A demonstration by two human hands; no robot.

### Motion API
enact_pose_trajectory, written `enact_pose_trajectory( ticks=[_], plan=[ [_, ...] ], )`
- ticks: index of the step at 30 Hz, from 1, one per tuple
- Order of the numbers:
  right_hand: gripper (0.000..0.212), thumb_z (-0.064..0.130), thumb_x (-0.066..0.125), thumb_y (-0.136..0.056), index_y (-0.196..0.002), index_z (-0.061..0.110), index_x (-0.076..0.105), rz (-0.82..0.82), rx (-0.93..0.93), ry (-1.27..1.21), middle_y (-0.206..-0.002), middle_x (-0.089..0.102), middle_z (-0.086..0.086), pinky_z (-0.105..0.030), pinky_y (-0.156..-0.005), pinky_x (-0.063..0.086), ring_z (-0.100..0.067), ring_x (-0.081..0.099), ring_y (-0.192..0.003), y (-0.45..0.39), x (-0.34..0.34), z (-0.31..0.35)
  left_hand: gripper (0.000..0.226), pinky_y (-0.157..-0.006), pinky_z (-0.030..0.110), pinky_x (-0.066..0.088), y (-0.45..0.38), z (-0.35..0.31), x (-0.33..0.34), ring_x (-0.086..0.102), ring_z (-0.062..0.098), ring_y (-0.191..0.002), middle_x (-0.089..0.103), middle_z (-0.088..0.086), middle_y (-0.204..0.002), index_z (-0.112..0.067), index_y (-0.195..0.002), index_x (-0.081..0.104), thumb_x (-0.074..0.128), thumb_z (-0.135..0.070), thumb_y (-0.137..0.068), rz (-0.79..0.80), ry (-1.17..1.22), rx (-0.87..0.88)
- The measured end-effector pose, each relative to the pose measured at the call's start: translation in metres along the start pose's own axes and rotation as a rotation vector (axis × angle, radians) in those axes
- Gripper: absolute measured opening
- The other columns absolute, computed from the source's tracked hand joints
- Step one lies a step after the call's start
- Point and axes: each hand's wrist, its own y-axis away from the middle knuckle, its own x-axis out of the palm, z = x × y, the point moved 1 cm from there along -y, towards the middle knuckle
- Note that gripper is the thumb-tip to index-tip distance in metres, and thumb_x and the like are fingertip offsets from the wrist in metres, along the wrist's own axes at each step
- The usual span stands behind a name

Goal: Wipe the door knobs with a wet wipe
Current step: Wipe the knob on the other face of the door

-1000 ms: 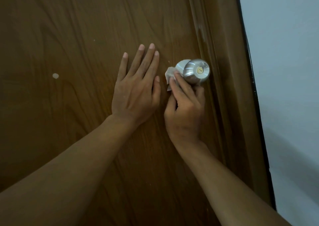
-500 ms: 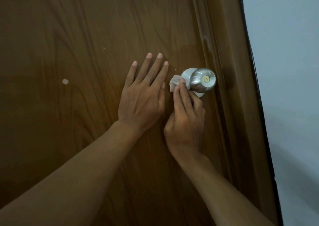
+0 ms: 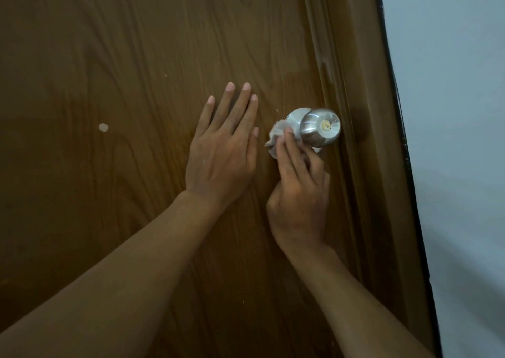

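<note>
Two hands on brown door [image 3: 123,57]: L hand [image 3: 221,152] flat, R hand [image 3: 297,193] w/ wet wipe [image 3: 276,136] against knob [image 3: 319,128].

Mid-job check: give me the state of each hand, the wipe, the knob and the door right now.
left hand: flat on the door, fingers straight.
right hand: pressing the wet wipe to the knob's left side.
wet wipe: crumpled, under the right fingers.
door knob: front face uncovered, keyhole showing.
door: shut against its frame.
</note>
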Motion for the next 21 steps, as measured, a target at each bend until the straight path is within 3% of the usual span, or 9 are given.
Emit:
enact_pose_trajectory(
  ticks=[6,11,16,18,21],
  plan=[
    [0.049,0.014,0.039,-0.099,-0.146,0.006,0.047,-0.054,0.048,0.009,-0.151,0.049,-0.009,-0.038,-0.087,0.046,-0.030,0.054,-0.116,-0.011,0.004,0.004,0.051,-0.126,0.047,0.018,0.001,0.000,0.000,0.024,0.028,-0.153,0.034,0.013,-0.162,-0.003,-0.153,0.041,0.037,-0.028,-0.108,0.007,-0.021,0.005],
    [0.036,0.007,0.053,-0.099,-0.134,0.007,0.061,-0.170,0.055,-0.152,-0.135,0.064,-0.007,-0.033,-0.097,0.047,-0.023,0.056,-0.122,0.009,-0.003,-0.021,0.055,-0.126,0.050,0.018,0.002,-0.003,0.001,0.023,0.026,-0.154,0.031,0.011,-0.163,-0.004,-0.154,0.038,0.038,-0.033,-0.108,0.031,-0.054,0.025],
    [0.019,0.006,0.065,-0.095,-0.111,0.006,0.074,-0.257,0.479,-0.471,-0.115,0.069,-0.003,-0.001,-0.082,0.044,0.004,0.058,-0.100,-0.018,-0.015,-0.023,0.058,-0.126,0.051,0.013,0.000,-0.004,0.001,0.018,0.025,-0.155,0.026,0.010,-0.166,-0.007,-0.157,0.033,0.035,-0.038,-0.108,0.090,-0.089,0.090],
    [0.015,0.011,0.068,-0.093,-0.107,0.012,0.074,-0.263,0.587,-0.559,-0.109,0.071,0.004,0.000,-0.079,0.045,0.007,0.060,-0.095,-0.022,-0.018,-0.021,0.058,-0.126,0.051,0.013,0.001,-0.004,0.001,0.017,0.025,-0.155,0.024,0.010,-0.166,-0.007,-0.157,0.032,0.034,-0.038,-0.108,0.102,-0.102,0.105],
    [0.013,0.020,0.074,-0.090,-0.102,0.022,0.070,-0.223,0.614,-0.663,-0.099,0.071,0.012,-0.011,-0.076,0.054,0.002,0.066,-0.092,-0.018,-0.026,-0.016,0.059,-0.126,0.051,0.014,0.001,-0.004,0.002,0.018,0.025,-0.155,0.025,0.010,-0.166,-0.007,-0.157,0.033,0.035,-0.038,-0.108,0.098,-0.108,0.104]
  ],
)
